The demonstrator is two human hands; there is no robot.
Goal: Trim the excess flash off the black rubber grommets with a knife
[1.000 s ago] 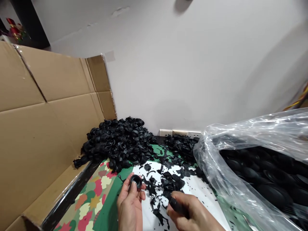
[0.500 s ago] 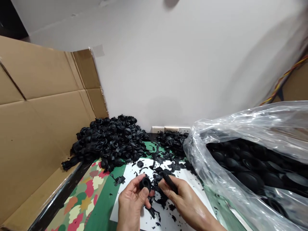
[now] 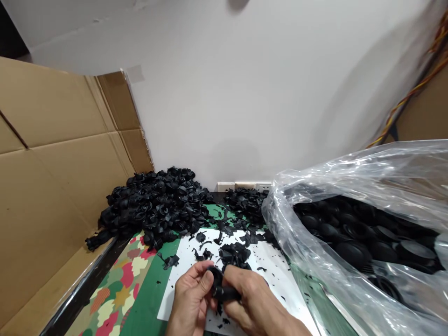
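Note:
My left hand (image 3: 191, 296) grips a small black ribbed rubber part (image 3: 216, 276), thumb pressed on its near rim. My right hand (image 3: 255, 296) is closed around a dark stick-like tool (image 3: 228, 294); its front end meets the rubber part, and the tip is hidden. Both hands are close together over a white sheet (image 3: 280, 289). Black torn scraps (image 3: 234, 255) lie on the sheet just beyond my fingers, with small crumbs scattered around.
A heap of black ribbed rubber parts (image 3: 157, 203) stands back left against a cardboard panel (image 3: 66, 172). More scraps (image 3: 247, 205) lie near wall sockets (image 3: 245, 186). At right, a clear plastic bag (image 3: 280, 205) holds round black parts (image 3: 353, 254). A metal strip (image 3: 341, 305) lies beside it.
My right hand has moved left and slightly down, bringing the tool against the rubber part. My left hand still holds that part. The view has shifted a little.

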